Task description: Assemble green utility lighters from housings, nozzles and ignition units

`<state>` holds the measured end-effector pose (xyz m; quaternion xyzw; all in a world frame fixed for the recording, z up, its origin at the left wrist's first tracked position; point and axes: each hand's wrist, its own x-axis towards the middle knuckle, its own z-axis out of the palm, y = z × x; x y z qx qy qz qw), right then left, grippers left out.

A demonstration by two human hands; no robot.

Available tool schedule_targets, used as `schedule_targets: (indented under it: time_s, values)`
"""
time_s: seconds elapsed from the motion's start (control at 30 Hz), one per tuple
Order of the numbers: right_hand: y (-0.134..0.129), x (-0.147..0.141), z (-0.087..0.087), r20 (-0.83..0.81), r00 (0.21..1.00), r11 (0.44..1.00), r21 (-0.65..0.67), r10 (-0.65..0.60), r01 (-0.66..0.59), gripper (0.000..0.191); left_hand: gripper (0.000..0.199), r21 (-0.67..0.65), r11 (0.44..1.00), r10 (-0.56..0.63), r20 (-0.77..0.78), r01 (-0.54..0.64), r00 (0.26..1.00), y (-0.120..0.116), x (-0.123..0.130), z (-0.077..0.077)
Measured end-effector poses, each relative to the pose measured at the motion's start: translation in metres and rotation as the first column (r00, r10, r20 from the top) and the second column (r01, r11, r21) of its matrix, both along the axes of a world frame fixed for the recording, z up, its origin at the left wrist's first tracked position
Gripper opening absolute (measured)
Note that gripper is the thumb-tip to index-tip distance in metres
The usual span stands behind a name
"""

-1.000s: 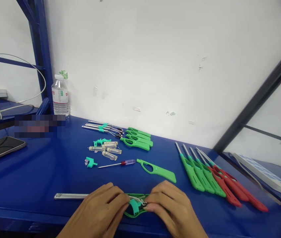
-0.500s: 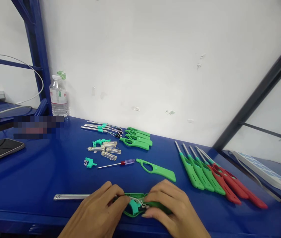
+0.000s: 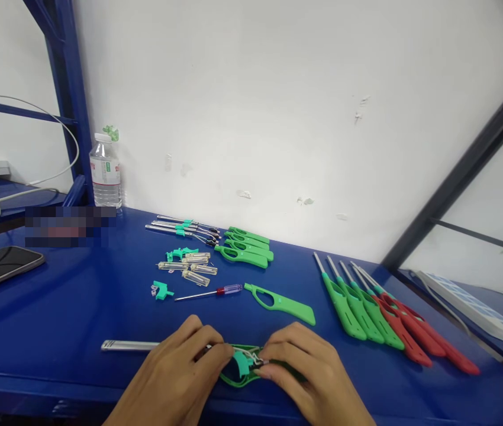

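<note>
At the table's front edge lies an opened long-nosed gas lighter with a green half shell (image 3: 234, 383). Its silver tube (image 3: 129, 346) points left. A teal trigger (image 3: 241, 362) sits in the shell's loop, with pale wires (image 3: 255, 357) beside it. My left hand (image 3: 180, 373) is closed around the lighter where the tube meets the shell, hiding that joint. My right hand (image 3: 309, 367) is closed at the handle end, thumb and fingertips pinching around a small dark igniter piece (image 3: 258, 364) near the wires. Most of the handle is hidden under its fingers.
Ahead lie a loose green half shell (image 3: 293, 307), a screwdriver (image 3: 216, 291), teal triggers (image 3: 161, 290), clear fuel tanks (image 3: 196, 278), tubes with wires (image 3: 180, 232) and stacked green shells (image 3: 247, 260). Green and red lighters (image 3: 344, 310) are at right; a phone (image 3: 3, 269) and bottle (image 3: 106, 174) at left.
The lighter's tube has shifted slightly right and up, its tip tilting a little. The right fingertips have moved slightly on the igniter piece. Both hands keep their hold.
</note>
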<state>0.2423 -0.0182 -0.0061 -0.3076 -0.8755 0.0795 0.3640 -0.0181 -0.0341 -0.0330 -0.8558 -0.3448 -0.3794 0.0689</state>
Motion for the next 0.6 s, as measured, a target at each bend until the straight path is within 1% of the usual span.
schedule_targets:
  time_s: [0.17, 0.3, 0.43, 0.6]
  values:
    - [-0.0017, -0.001, -0.0003, 0.005, 1.0, 0.999, 0.034, -0.02, 0.02, 0.023, 0.032, -0.02, 1.0, 0.005, 0.077, -0.003, 0.997, 0.0002, 0.0038, 0.0029]
    - [-0.0007, -0.0019, -0.0002, -0.003, 1.0, 0.999, 0.035, -0.029, 0.029, 0.024, 0.041, -0.001, 1.0, 0.01, 0.091, -0.01, 0.996, 0.0011, 0.0041, 0.0072]
    - [0.0007, -0.0027, -0.0003, -0.002, 0.999, 0.999, 0.039, -0.033, 0.033, 0.025, 0.049, -0.008, 1.0, 0.024, 0.07, -0.024, 0.997, 0.0014, 0.0038, 0.0068]
    - [-0.0001, -0.0018, -0.0003, -0.003, 1.0, 0.999, 0.022, -0.028, 0.028, 0.023, 0.053, -0.015, 0.999, 0.046, 0.046, -0.045, 0.998, 0.0007, 0.0035, 0.004]
